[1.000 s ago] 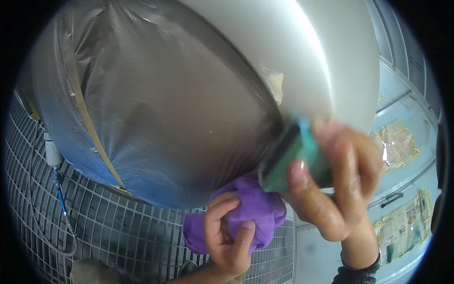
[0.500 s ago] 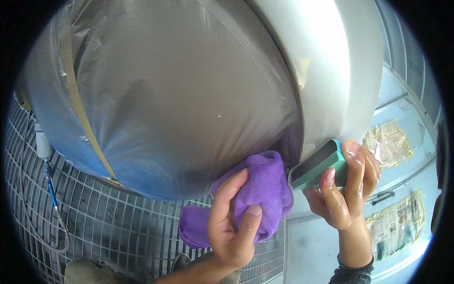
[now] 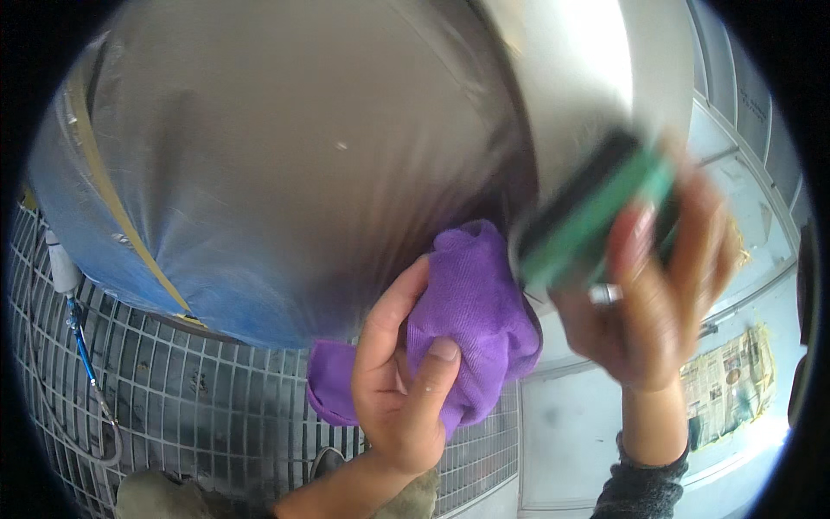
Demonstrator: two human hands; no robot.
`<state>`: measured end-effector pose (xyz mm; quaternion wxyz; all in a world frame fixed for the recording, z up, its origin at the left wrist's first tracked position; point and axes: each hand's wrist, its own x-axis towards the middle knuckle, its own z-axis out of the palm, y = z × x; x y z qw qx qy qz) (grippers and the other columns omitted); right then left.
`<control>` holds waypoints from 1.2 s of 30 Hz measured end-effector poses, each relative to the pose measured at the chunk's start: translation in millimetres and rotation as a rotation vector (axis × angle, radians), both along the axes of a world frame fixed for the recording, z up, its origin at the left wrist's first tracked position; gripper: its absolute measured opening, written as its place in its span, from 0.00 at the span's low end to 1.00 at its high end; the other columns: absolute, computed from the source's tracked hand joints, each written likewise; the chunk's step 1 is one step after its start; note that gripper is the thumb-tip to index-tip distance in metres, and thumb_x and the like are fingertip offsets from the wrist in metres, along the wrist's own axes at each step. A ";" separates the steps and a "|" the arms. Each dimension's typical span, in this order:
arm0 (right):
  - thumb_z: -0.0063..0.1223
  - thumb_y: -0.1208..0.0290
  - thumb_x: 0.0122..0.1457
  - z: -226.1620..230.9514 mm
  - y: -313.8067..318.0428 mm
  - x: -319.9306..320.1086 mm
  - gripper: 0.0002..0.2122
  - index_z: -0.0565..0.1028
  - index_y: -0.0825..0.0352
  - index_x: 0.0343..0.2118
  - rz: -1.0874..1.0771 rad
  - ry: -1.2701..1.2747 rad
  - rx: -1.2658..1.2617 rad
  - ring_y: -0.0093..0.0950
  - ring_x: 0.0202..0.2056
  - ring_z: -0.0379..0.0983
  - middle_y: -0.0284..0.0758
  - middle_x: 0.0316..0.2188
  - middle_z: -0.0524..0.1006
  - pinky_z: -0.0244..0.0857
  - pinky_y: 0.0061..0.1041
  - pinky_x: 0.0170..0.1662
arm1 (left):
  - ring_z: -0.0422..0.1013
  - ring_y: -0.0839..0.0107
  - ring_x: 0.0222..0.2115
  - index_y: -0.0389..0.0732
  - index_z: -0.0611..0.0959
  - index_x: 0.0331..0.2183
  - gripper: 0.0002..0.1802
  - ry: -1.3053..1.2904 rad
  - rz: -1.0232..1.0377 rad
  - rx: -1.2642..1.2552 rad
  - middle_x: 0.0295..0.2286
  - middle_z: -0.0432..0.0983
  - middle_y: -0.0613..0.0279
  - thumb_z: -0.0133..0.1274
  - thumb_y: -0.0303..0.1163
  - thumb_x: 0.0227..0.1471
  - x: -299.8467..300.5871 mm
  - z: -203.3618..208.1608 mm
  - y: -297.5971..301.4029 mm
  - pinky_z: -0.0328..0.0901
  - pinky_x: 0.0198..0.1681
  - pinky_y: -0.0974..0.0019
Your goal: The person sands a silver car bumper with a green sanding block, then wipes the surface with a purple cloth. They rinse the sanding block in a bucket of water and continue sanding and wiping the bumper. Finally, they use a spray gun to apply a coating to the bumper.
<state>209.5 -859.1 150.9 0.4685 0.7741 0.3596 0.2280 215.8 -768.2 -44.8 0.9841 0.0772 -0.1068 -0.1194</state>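
Observation:
A bunched purple cloth [image 3: 475, 320] is gripped in my left hand [image 3: 402, 372], thumb over its front and a loose flap hanging to the left. It lies against the lower edge of the plastic-covered body. My right hand [image 3: 666, 285] holds a green sanding block [image 3: 596, 216] with a dark face, tilted and smeared by motion. The block is in front of the pale grey curved panel [image 3: 579, 69]; whether it touches the panel I cannot tell. Clear plastic film [image 3: 285, 173] covers the large rounded surface to the left of the panel.
Tan masking tape [image 3: 121, 208] runs down the film. A metal floor grating [image 3: 233, 406] lies below, with a blue and white air hose fitting [image 3: 78, 337] at the left. Taped newspaper [image 3: 731, 385] is on the light surface at right. My shoe tip shows at the bottom.
My right hand has lifted the sanding block upward along the panel. My left hand and the purple cloth have shifted slightly up in the picture, and the whole view has moved a little.

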 end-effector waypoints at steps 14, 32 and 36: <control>0.75 0.68 0.38 22.8 31.6 2.9 0.33 0.73 0.53 0.52 -0.217 0.153 -0.161 0.43 0.45 0.75 0.47 0.47 0.77 0.73 0.39 0.48 | 0.68 0.59 0.55 0.28 0.63 0.60 0.33 0.016 0.025 0.021 0.55 0.67 0.45 0.42 0.27 0.52 -6.5 0.3 -11.2 0.60 0.61 0.57; 0.77 0.63 0.37 -12.1 8.7 -3.2 0.36 0.73 0.51 0.54 -0.061 0.058 0.167 0.46 0.54 0.68 0.49 0.54 0.73 0.67 0.39 0.55 | 0.67 0.58 0.55 0.28 0.63 0.59 0.33 0.050 -0.036 0.044 0.55 0.67 0.43 0.46 0.26 0.52 -12.9 -3.5 -15.0 0.60 0.61 0.54; 0.75 0.65 0.38 -13.8 24.4 11.9 0.34 0.74 0.58 0.53 -0.029 0.053 0.194 0.47 0.54 0.68 0.53 0.55 0.72 0.67 0.40 0.54 | 0.68 0.59 0.54 0.29 0.64 0.59 0.32 0.092 -0.028 0.017 0.54 0.68 0.44 0.47 0.26 0.51 -16.1 -6.4 -13.4 0.61 0.60 0.54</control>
